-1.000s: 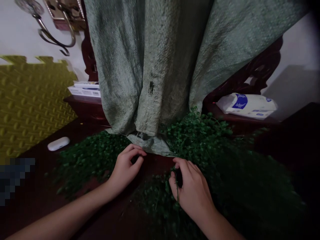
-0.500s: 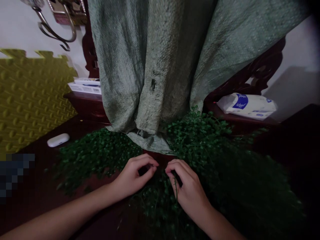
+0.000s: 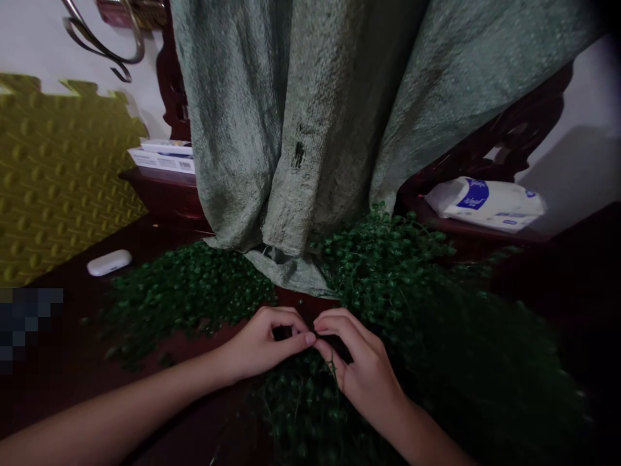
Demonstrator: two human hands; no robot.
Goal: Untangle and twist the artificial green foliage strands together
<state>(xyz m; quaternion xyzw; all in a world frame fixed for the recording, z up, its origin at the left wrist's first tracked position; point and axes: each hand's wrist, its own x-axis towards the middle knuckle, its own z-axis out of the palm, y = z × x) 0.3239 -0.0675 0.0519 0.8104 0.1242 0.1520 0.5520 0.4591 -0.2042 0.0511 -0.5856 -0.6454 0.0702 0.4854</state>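
My left hand [image 3: 262, 343] and my right hand [image 3: 366, 362] meet above a dark reddish table, fingertips touching or nearly so. In my right hand a thin green plant sprig [image 3: 332, 364] is pinched, its stem hanging along the thumb. My left thumb and forefinger are closed at the same spot; whatever lies between them is too small and dark to make out. Beneath the hands and to the right spreads a heap of long leafy stems [image 3: 388, 259]. Left of the hands lies a pile of short green pieces [image 3: 194, 285].
A grey-green woven sack [image 3: 301, 162] hangs down behind the piles. A white case [image 3: 109, 263] lies at the left. White boxes [image 3: 162, 158] and a tissue pack [image 3: 495, 206] rest on ledges behind. A yellow foam mat [image 3: 63, 175] stands against the wall.
My hands, apart before, have come together at the fingertips. The sprig in my right hand shows less of its length. The view has shifted slightly.
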